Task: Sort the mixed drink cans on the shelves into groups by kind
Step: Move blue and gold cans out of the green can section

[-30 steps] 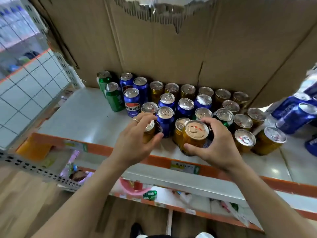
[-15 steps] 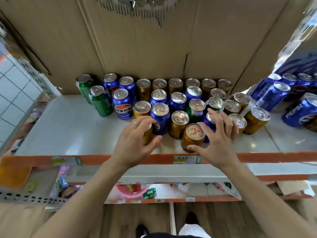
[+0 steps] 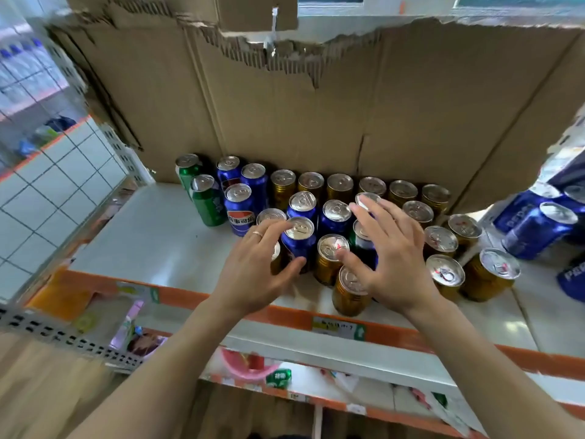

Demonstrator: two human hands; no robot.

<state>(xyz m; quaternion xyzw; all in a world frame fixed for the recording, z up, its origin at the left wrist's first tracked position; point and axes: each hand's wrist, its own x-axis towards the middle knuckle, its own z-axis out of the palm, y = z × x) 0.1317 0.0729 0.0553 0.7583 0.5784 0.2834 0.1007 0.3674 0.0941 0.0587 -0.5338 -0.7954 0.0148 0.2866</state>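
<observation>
Green [image 3: 207, 201], blue [image 3: 239, 205] and gold [image 3: 340, 185] drink cans stand mixed on a white shelf [image 3: 152, 236]. My left hand [image 3: 259, 267] curls around a gold can [image 3: 276, 258] that it mostly hides. Its fingertips reach the lid of a blue can [image 3: 299, 239] and its thumb lies against that can's side. With fingers spread straight, my right hand [image 3: 389, 258] hovers over the middle cans. Its thumb touches the lid of one gold can [image 3: 329, 258], and its palm is above the front gold can [image 3: 348, 296].
A torn cardboard sheet [image 3: 316, 122] backs the shelf. More blue cans [image 3: 538, 226] lie on their sides at the right, beside two upright gold cans [image 3: 489, 274]. The shelf's orange front edge [image 3: 177, 293] runs below my hands, with a lower shelf [image 3: 247, 365] of small goods underneath.
My right hand let go of the front gold can, which now stands on the shelf, and opened over the cans behind. My left hand stayed on its gold can.
</observation>
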